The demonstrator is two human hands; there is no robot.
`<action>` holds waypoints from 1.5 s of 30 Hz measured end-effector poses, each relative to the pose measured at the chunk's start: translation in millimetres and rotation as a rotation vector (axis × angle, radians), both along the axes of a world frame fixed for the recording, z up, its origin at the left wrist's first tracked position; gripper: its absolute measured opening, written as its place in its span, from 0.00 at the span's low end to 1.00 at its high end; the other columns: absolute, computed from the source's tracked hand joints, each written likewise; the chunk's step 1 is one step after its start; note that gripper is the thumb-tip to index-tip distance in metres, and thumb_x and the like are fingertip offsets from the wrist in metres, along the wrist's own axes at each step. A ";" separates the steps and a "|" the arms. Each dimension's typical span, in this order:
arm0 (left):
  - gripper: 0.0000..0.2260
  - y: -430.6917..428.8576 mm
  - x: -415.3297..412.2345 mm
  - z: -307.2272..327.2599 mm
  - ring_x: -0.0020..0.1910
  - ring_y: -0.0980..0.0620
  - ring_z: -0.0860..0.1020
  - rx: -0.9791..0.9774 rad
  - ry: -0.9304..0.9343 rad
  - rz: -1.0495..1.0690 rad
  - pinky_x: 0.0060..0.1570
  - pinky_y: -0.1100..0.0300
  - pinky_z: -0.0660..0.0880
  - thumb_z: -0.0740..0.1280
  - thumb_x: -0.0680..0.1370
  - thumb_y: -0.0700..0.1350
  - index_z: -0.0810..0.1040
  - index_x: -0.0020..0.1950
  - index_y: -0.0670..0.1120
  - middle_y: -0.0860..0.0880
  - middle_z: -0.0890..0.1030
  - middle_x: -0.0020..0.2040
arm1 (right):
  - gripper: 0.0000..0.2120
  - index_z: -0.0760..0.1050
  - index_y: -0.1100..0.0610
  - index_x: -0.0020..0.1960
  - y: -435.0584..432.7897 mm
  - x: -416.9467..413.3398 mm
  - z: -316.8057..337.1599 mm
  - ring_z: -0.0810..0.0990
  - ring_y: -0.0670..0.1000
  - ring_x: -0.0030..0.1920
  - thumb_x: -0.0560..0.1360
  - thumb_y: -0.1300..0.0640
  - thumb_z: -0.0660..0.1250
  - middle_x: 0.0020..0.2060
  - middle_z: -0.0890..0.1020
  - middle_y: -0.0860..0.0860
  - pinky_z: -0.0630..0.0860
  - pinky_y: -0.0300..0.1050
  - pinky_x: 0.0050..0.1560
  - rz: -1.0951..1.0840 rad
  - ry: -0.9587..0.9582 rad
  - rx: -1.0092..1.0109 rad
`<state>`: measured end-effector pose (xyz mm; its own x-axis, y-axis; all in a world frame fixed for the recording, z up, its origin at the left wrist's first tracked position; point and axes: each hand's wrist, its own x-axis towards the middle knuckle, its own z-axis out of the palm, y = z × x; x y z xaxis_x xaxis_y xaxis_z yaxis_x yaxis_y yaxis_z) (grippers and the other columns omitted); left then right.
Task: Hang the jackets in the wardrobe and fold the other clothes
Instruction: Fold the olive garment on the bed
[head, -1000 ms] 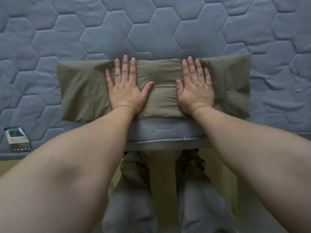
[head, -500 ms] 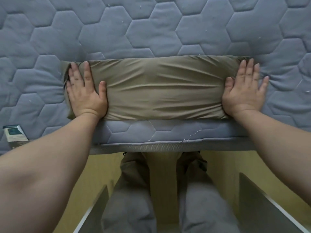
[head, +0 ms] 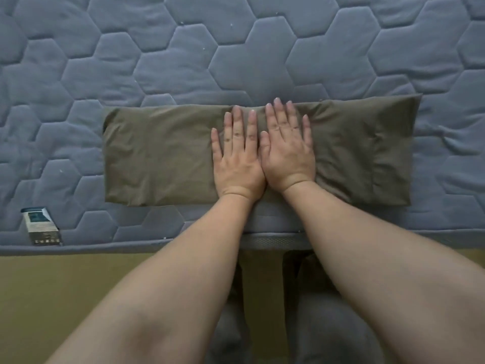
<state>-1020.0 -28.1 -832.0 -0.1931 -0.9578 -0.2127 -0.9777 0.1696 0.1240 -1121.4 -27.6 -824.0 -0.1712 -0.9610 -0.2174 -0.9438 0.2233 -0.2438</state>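
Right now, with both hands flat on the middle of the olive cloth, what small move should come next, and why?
Probably fold the olive cloth in half: the left hand takes its left end over to the right end. It lies as a long flat strip, and the right hand, pressing beside it, marks the middle.

The left forearm (head: pixel 183 271) and right forearm (head: pixel 367 258), both bare, reach forward from the lower corners and converge toward the middle. The left hand (head: pixel 237 161) lies flat, palm down, its fingers (head: pixel 237 124) straight, slightly spread and pointing away from the body. The right hand (head: pixel 288 153) lies flat just beside it, palm down with straight fingers. The hands touch along their inner edges, wrists close together.
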 end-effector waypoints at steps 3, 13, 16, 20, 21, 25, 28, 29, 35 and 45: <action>0.27 -4.0 -2.4 -14.2 0.82 0.49 0.51 -0.059 -0.036 0.014 0.78 0.46 0.39 0.43 0.85 0.56 0.49 0.83 0.49 0.46 0.52 0.83 | 0.28 0.55 0.51 0.82 -1.2 -11.0 -16.0 0.52 0.52 0.82 0.83 0.47 0.46 0.81 0.57 0.47 0.45 0.54 0.80 0.013 0.059 -0.038; 0.31 -51.3 117.5 2.0 0.82 0.52 0.46 0.086 -0.127 -0.024 0.78 0.52 0.42 0.43 0.81 0.57 0.46 0.84 0.49 0.52 0.48 0.84 | 0.30 0.51 0.53 0.83 20.5 -77.1 -12.9 0.49 0.52 0.82 0.84 0.46 0.49 0.82 0.53 0.48 0.43 0.50 0.80 0.041 0.099 0.043; 0.31 -59.3 152.5 2.0 0.81 0.55 0.42 0.075 -0.156 -0.053 0.76 0.55 0.33 0.45 0.82 0.58 0.46 0.84 0.49 0.53 0.47 0.84 | 0.30 0.50 0.53 0.83 31.4 -114.8 -11.7 0.49 0.53 0.82 0.83 0.44 0.48 0.82 0.52 0.49 0.42 0.54 0.80 -0.014 0.126 0.072; 0.30 -61.1 152.5 5.0 0.82 0.45 0.44 0.049 -0.200 0.100 0.79 0.42 0.43 0.46 0.82 0.58 0.46 0.84 0.49 0.53 0.47 0.84 | 0.32 0.44 0.53 0.83 42.8 -151.3 -8.3 0.45 0.51 0.82 0.83 0.42 0.42 0.83 0.47 0.48 0.42 0.61 0.79 -0.285 0.185 0.170; 0.30 -61.2 146.1 8.4 0.82 0.44 0.45 0.051 -0.212 0.131 0.79 0.40 0.44 0.46 0.82 0.57 0.47 0.84 0.49 0.53 0.47 0.84 | 0.32 0.43 0.53 0.83 44.9 -158.0 -5.2 0.44 0.50 0.82 0.83 0.41 0.42 0.83 0.46 0.48 0.42 0.62 0.79 -0.328 0.181 0.189; 0.31 -51.6 90.4 35.0 0.82 0.40 0.47 -0.009 -0.126 0.233 0.77 0.36 0.41 0.50 0.82 0.54 0.50 0.83 0.44 0.47 0.50 0.84 | 0.36 0.52 0.57 0.82 47.9 -172.5 19.7 0.57 0.57 0.79 0.82 0.37 0.52 0.81 0.58 0.56 0.56 0.60 0.75 -0.384 0.094 0.105; 0.30 -30.1 29.6 54.4 0.82 0.42 0.51 -0.044 0.104 0.039 0.79 0.40 0.46 0.50 0.82 0.53 0.55 0.83 0.41 0.43 0.55 0.83 | 0.35 0.68 0.60 0.73 45.9 -180.8 38.9 0.72 0.63 0.68 0.77 0.35 0.65 0.68 0.74 0.62 0.68 0.55 0.67 -0.653 -0.156 0.109; 0.30 -22.2 10.5 56.4 0.82 0.43 0.52 -0.042 0.162 -0.008 0.79 0.42 0.48 0.50 0.82 0.52 0.56 0.82 0.41 0.43 0.56 0.82 | 0.34 0.72 0.60 0.69 45.2 -183.3 44.3 0.76 0.62 0.65 0.75 0.34 0.67 0.64 0.78 0.61 0.71 0.52 0.63 -0.764 -0.265 0.171; 0.30 -4.3 -31.2 29.2 0.82 0.44 0.47 0.064 0.084 0.032 0.80 0.46 0.45 0.49 0.83 0.53 0.53 0.83 0.43 0.46 0.50 0.84 | 0.22 0.84 0.57 0.52 46.1 -183.2 54.4 0.86 0.49 0.42 0.70 0.40 0.77 0.45 0.87 0.51 0.83 0.46 0.46 -0.992 -0.944 0.432; 0.30 -4.1 -38.2 15.4 0.82 0.43 0.47 0.034 0.084 0.055 0.80 0.47 0.44 0.48 0.82 0.54 0.52 0.83 0.42 0.45 0.50 0.83 | 0.21 0.76 0.59 0.41 62.3 -170.4 81.4 0.80 0.56 0.40 0.75 0.41 0.72 0.35 0.81 0.52 0.73 0.45 0.41 -0.727 -0.624 0.069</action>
<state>-1058.2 -32.3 -816.6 -0.1586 -0.9601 -0.2302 -0.9714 0.1100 0.2107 -1291.8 34.7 -742.6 -0.5546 -0.6472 -0.5230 -0.2734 0.7354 -0.6200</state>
